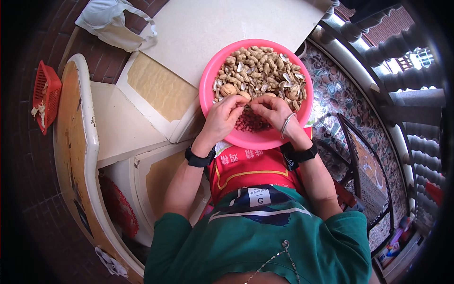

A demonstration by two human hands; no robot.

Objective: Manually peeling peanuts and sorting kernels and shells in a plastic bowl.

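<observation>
A pink plastic basin point(257, 141) rests at my lap and against the table's edge. Unshelled peanuts and split shells point(257, 67) fill its far side, with several walnuts point(228, 89) among them. Red-skinned peanut kernels point(250, 122) lie in a heap at the near side. Over the basin, my left hand point(225, 115) and my right hand point(273, 110) meet with fingertips pinched together. A small piece, apparently a peanut, is between them, mostly hidden by the fingers. My right wrist carries a silver bangle point(286, 125).
A pale tabletop point(198, 35) extends beyond the basin, with a white bag point(110, 26) at its left corner. A chair back point(76, 142) stands at left, near a red plastic basket point(48, 96). To the right are a folding chair point(370, 170) and a balustrade point(408, 80).
</observation>
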